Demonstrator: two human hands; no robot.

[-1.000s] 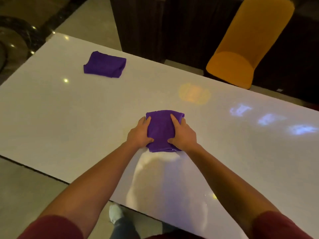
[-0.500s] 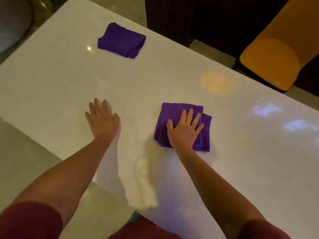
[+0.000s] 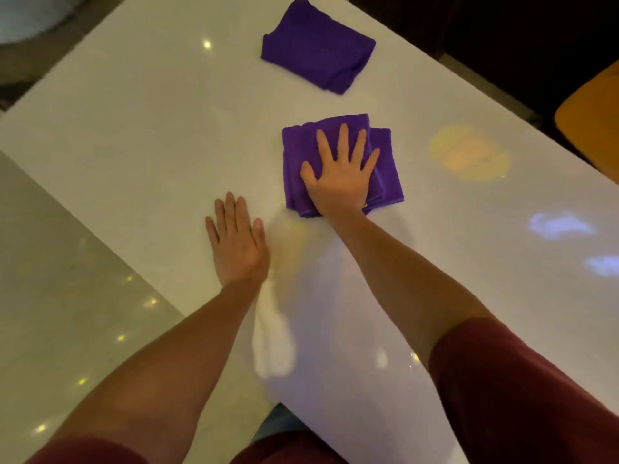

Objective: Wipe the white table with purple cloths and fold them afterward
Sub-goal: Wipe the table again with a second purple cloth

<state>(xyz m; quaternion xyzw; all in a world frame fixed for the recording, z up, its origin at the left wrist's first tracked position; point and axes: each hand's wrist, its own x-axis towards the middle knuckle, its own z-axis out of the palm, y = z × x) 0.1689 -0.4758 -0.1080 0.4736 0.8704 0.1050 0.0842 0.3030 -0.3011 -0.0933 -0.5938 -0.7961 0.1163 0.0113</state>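
The right hand (image 3: 340, 177) is pressing flat, fingers spread, on the near folded purple cloth (image 3: 341, 165), gripping nothing, apparently to flatten the fold. The left hand (image 3: 236, 241) is lying open on the bare white table (image 3: 134, 145) just beside it, likely bracing. A second folded cloth (image 3: 318, 45) is lying apart, farther off. The glossy top is reflecting lights; an orange chair (image 3: 589, 118) is standing alongside.

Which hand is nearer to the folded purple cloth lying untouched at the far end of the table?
The right hand. It presses flat on the near cloth, just short of the far cloth. The left hand lies flat on the bare table, nearer the person.
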